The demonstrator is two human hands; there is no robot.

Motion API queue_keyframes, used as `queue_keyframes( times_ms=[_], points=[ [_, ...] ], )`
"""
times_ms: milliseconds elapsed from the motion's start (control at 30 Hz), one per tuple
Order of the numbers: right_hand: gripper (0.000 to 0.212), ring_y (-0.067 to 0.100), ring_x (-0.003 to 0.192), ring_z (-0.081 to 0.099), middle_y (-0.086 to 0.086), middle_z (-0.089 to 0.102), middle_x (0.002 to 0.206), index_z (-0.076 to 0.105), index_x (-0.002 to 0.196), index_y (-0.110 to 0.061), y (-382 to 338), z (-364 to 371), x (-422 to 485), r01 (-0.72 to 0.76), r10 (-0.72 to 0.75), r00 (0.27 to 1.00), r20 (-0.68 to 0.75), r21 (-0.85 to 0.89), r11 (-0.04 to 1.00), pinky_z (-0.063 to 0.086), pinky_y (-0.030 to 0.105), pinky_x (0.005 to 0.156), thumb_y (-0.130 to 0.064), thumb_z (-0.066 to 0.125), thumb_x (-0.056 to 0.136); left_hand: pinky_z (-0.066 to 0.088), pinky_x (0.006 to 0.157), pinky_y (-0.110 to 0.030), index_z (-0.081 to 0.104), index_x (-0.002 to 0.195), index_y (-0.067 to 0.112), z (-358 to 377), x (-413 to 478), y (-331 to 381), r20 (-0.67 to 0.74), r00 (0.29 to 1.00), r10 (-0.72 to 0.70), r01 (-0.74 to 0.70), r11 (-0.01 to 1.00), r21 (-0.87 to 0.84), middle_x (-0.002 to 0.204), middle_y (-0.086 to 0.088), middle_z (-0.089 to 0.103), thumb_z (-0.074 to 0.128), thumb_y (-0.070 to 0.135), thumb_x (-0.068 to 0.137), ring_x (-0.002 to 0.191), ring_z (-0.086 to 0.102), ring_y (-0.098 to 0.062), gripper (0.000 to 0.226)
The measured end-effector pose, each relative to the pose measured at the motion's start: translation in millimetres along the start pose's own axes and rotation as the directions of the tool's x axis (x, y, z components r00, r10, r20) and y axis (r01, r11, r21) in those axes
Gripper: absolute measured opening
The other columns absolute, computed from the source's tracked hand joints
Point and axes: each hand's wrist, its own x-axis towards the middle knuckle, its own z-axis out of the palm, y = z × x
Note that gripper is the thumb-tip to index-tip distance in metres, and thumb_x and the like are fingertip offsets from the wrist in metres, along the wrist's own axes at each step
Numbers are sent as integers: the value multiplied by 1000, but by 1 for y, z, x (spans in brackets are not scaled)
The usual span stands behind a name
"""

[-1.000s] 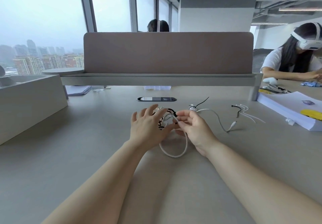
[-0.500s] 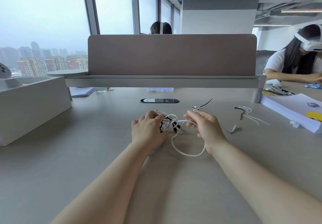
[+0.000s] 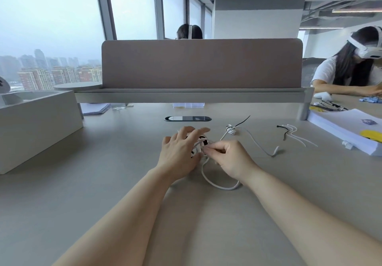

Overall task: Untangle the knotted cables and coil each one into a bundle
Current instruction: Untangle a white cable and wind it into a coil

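**At mid-desk: one hand pins the knot, the other picks at it**

Across the grey desk (image 3: 103,183), a brown partition (image 3: 202,63) stands along the far edge and a stack of paper (image 3: 341,129) sits at the right edge. Midway between the near and far edges, the left hand (image 3: 179,152) lies over the tangle of white and black cables (image 3: 201,141). Its fingers are spread wide and fairly straight, pinning the tangle to the surface. The right hand (image 3: 231,158) touches the tangle's right side and pinches a strand of the white cable (image 3: 215,185) between thumb and forefinger (which strand exactly is too small to tell). A slack loop of that cable lies toward the near edge, under the right wrist. Another length trails rightward to a plug end (image 3: 276,149). Further right, well apart from the work, lie a few loose ties (image 3: 289,131).

My reading of the risks:
- Pulling the pinched strand while the left palm presses down would likely cinch the knot rather than open it.
- The slack loop could snag on the wrist and fold back into the tangle.
- If the left hand eases off, the whole clump may slide along with the pull.
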Motion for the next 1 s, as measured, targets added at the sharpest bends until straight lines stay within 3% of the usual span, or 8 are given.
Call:
queue_keyframes(
  times_ms=[133,233,300,533,667,767,933,1000],
  points=[
    [14,8,59,46,0,57,65,69,80,-13,0,0,1,-54,54,998,-13,44,998,37,17,59,-16,61,91,21,100,-33,46,122,44,-1,-1,0,-2,1000,-9,9,996,-85,132,13,34,57,27,86,122,43,-14,41],
    [17,4,68,60,-2,68,77,69,82,-14,-3,-7,-1,-91,96,995,-35,139,986,45,13,61,-16,57,93,22,99,-33,45,125,50,1,-1,-3,-3,1000,-22,22,999,-40,131,15,36,57,33,86,123,41,-13,44],
    [17,9,85,66,2,72,89,69,83,-13,-5,-10,-1,-87,103,993,-50,247,965,52,22,74,-13,56,94,23,99,-34,42,129,53,2,-1,-7,-6,997,-77,77,997,-2,132,15,37,57,40,86,124,41,-13,47],
    [19,15,104,63,2,66,114,64,90,-11,-14,-5,2,-26,130,985,-111,654,756,55,31,81,-11,47,98,25,97,-37,36,133,53,0,-1,-14,-48,956,-290,293,952,88,132,10,41,57,43,82,124,40,-17,56],
    [27,26,98,68,12,70,91,54,83,-3,-15,-8,7,-16,210,969,-132,811,585,54,34,85,-17,39,101,21,100,-35,40,131,50,-2,0,-16,-119,939,-323,337,934,122,134,11,39,57,30,80,126,34,-15,57],
    [32,26,84,66,12,62,77,50,79,-5,-13,-11,9,52,259,940,-220,846,531,56,34,75,-24,37,102,19,103,-34,45,129,50,-1,0,-16,-141,936,-321,339,931,133,139,13,33,58,26,79,130,26,-17,56],
    [39,17,61,59,2,56,59,45,71,-16,-8,-18,9,45,328,898,-294,802,596,51,30,62,-40,38,100,32,94,-35,38,134,50,-2,1,-17,-68,931,-358,363,928,83,136,9,39,57,25,83,121,44,-22,59],
    [39,13,50,54,-1,53,54,43,72,-17,-11,-16,8,-26,304,899,-316,654,756,46,24,52,-46,42,97,37,90,-34,38,134,49,-1,2,-17,-34,938,-344,344,939,7,135,8,42,57,27,86,118,48,-23,57]
  ],
)
